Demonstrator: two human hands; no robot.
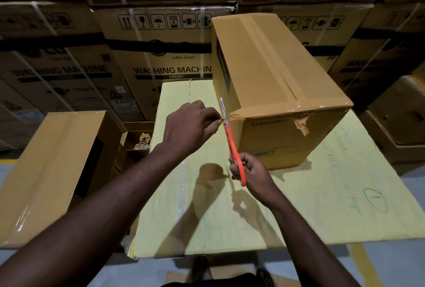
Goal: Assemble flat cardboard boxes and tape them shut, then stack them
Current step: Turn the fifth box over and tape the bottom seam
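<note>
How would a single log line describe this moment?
left hand: pinches tape; right hand: holds scissors at tape; box: taped, on yellow surface

Head-worn view, forward and down, close

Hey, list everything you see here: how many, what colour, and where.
taped box: one, brown, on the yellow surface, right of centre.
yellow surface: one, pale yellow, green writing, under the taped box.
tape tail: one, brown, at the box's near left corner.
scissors: one pair, orange handles, blades at the tape tail.
second box: one, brown, left of the surface.
small open box: one, brown, between them, crumpled scraps inside.
washing machine cartons: many, brown, stacked behind.
left grip: one bare hand, pinching the tape tail.
right grip: one bare hand, holding the scissors.
</note>
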